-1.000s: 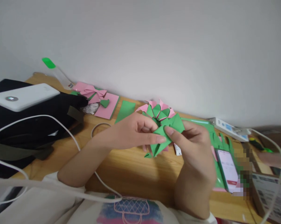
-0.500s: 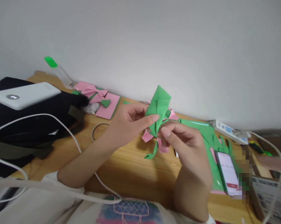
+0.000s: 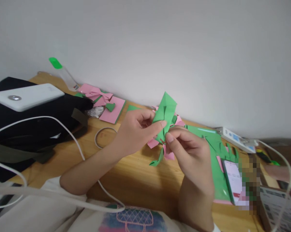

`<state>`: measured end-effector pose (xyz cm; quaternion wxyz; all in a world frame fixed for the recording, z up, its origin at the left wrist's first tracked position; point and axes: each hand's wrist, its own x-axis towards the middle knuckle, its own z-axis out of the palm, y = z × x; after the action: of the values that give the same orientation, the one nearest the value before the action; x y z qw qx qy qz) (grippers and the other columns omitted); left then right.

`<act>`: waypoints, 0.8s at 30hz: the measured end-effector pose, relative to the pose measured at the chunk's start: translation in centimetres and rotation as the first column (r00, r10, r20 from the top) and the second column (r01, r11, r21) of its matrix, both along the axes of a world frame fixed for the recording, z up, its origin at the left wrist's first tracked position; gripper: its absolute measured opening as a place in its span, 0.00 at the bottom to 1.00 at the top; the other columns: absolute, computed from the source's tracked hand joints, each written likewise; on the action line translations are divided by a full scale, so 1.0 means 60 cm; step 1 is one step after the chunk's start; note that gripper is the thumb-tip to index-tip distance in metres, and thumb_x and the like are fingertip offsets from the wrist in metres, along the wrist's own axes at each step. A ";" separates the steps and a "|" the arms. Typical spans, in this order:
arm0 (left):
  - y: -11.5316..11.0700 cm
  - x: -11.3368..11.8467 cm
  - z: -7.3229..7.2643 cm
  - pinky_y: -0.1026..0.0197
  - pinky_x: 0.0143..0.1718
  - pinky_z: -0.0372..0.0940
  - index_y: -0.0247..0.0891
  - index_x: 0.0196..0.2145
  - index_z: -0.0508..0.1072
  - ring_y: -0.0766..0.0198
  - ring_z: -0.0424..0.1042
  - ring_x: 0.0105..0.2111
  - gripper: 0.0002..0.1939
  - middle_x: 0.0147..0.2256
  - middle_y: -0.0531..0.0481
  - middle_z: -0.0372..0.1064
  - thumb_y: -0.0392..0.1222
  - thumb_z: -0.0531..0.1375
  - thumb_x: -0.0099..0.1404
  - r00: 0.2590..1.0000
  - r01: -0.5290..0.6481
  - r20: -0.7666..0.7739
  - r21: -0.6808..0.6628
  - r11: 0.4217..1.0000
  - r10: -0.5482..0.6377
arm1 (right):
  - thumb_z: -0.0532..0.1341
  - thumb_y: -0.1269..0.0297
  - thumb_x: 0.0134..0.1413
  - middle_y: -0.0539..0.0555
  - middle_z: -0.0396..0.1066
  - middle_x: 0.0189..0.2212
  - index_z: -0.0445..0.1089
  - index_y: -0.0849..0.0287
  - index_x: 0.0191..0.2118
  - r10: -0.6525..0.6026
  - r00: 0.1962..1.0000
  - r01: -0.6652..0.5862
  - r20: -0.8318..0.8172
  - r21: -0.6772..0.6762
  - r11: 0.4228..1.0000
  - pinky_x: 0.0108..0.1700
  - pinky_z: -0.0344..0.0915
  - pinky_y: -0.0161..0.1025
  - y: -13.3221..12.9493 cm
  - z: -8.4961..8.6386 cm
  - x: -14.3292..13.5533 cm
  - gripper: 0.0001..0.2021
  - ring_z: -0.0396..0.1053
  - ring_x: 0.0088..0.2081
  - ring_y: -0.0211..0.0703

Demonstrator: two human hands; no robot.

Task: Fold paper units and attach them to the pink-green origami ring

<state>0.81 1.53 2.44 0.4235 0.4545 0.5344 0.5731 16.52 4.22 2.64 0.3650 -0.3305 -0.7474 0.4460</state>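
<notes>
Over the wooden desk, a folded green paper piece (image 3: 166, 108) is held up between both hands, its pointed end upward. My left hand (image 3: 140, 130) grips its left side, thumb across the front and fingers behind. At the lower right edge, my right hand (image 3: 187, 149) pinches the paper between thumb and fingertips. Below and behind it show pink paper pieces (image 3: 169, 154) and a curled green strip (image 3: 157, 159); whether these are joined to the held piece cannot be made out.
A black bag (image 3: 39, 125) with a white power bank (image 3: 28, 96) lies left. Pink sheets (image 3: 113, 111) and a tape ring (image 3: 97, 139) are behind my left arm. Right are green papers (image 3: 220, 180), a phone (image 3: 233, 180) and a power strip (image 3: 236, 140). White cables cross the left side.
The lower tip of the green paper now looks bent back at my right fingertips. Its top has dropped slightly. Both hands keep hold, and the view has shifted a little.
</notes>
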 end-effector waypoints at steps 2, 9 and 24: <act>-0.001 0.001 0.001 0.66 0.24 0.59 0.36 0.20 0.69 0.70 0.64 0.23 0.12 0.20 0.55 0.64 0.41 0.62 0.58 1.000 -0.015 -0.016 0.007 1.000 0.015 | 0.60 0.65 0.61 0.48 0.68 0.22 0.69 0.57 0.24 -0.010 1.000 0.010 -0.003 0.015 1.000 0.30 0.60 0.35 -0.002 -0.001 0.000 0.14 0.64 0.27 0.35; -0.003 0.001 0.001 0.66 0.24 0.58 0.36 0.19 0.68 0.70 0.62 0.23 0.12 0.19 0.56 0.63 0.40 0.62 0.58 1.000 -0.011 0.008 0.035 0.999 0.011 | 0.60 0.64 0.61 0.47 0.68 0.23 0.69 0.57 0.25 -0.003 0.999 0.002 -0.035 -0.020 1.000 0.31 0.60 0.35 -0.005 -0.005 -0.002 0.12 0.64 0.27 0.36; -0.004 0.005 -0.005 0.66 0.25 0.59 0.36 0.20 0.70 0.70 0.62 0.23 0.11 0.20 0.55 0.65 0.39 0.62 0.58 0.998 -0.018 0.060 0.117 0.993 0.012 | 0.59 0.66 0.62 0.46 0.65 0.23 0.67 0.57 0.26 0.008 0.998 -0.005 -0.070 0.032 0.999 0.32 0.58 0.34 -0.007 -0.007 -0.004 0.12 0.63 0.28 0.34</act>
<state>1.08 1.30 2.14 0.4072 0.4576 0.4904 0.6199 16.27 3.77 2.20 0.3946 -0.3065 -0.7422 0.4466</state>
